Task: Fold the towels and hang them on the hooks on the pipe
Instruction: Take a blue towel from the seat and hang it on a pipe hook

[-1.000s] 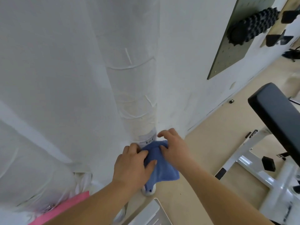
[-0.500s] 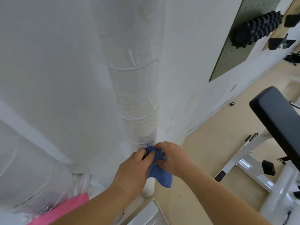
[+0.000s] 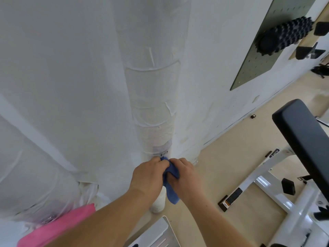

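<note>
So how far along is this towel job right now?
Done: no towel shows as hung yet. In hand: the left hand and right hand both grip a bunched blue towel beside the wrapped pipe. Left: hanging it up, then the pink towel at lower left; its fold is hard to judge.

Beige floor [image 3: 222, 157] beside the white wall [image 3: 204, 86]
A white bench frame [image 3: 263, 168] stands at 4 o'clock; a small black object [image 3: 253, 116] lies near the wall at 3 o'clock.

Soft blue cloth towel [image 3: 172, 184]; rough white-wrapped pipe [image 3: 151, 104]; glossy white metal bench frame [image 3: 270, 189].
</note>
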`<state>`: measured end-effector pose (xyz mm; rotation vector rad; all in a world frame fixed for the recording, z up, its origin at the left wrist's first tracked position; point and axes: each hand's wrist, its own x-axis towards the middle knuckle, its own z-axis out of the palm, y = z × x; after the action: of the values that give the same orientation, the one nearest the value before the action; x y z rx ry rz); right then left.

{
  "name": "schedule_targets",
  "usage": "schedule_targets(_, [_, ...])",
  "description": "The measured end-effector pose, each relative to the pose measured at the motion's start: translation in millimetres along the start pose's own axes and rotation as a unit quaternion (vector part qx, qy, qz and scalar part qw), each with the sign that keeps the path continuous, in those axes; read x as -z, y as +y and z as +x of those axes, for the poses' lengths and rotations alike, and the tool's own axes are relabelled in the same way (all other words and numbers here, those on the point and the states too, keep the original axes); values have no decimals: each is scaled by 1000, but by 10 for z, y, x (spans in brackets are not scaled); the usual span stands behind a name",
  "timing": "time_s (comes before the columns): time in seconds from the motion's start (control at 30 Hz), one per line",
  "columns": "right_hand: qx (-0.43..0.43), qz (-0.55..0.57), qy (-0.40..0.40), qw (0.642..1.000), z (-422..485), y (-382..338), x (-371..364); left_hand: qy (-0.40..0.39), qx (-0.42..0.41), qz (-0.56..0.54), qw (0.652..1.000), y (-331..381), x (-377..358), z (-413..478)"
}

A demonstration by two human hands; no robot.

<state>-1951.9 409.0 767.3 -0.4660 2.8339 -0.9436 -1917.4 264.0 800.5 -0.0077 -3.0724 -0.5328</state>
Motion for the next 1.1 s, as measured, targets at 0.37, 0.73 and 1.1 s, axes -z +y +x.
schedule_targets(0.37, [48, 19, -75, 996, -112, -125, 301, -82, -38, -24, 996, -100, 121, -228])
schedule_targets(0.73, [141, -103, 54, 983, 82, -85, 92, -113, -90, -26, 989, -176, 219, -292])
schedule_targets(1.1, [80, -41, 54, 994, 75, -138, 71, -171, -72, -22, 982, -125, 260, -334])
